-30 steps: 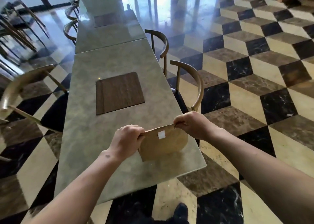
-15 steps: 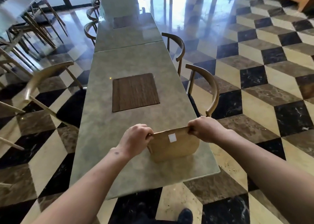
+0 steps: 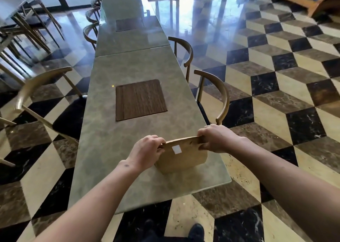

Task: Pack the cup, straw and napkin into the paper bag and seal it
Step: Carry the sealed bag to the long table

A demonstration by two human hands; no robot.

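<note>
A brown paper bag (image 3: 181, 159) stands upright near the front right corner of the grey stone table (image 3: 110, 146). Its top is folded over flat, and a small white sticker (image 3: 176, 149) sits on the folded flap. My left hand (image 3: 149, 149) pinches the left end of the fold. My right hand (image 3: 214, 138) pinches the right end. The cup, straw and napkin are not visible; the bag's inside is hidden.
A dark wooden inset panel (image 3: 140, 99) lies in the table's middle. Curved-back wooden chairs stand at the right (image 3: 220, 96) and left (image 3: 36, 87) sides. More tables run on behind. My feet (image 3: 195, 231) show below, on a checkered marble floor.
Both hands keep their hold on the bag's folded top. The view has shifted, so the bag and table sit further right and higher in the frame.
</note>
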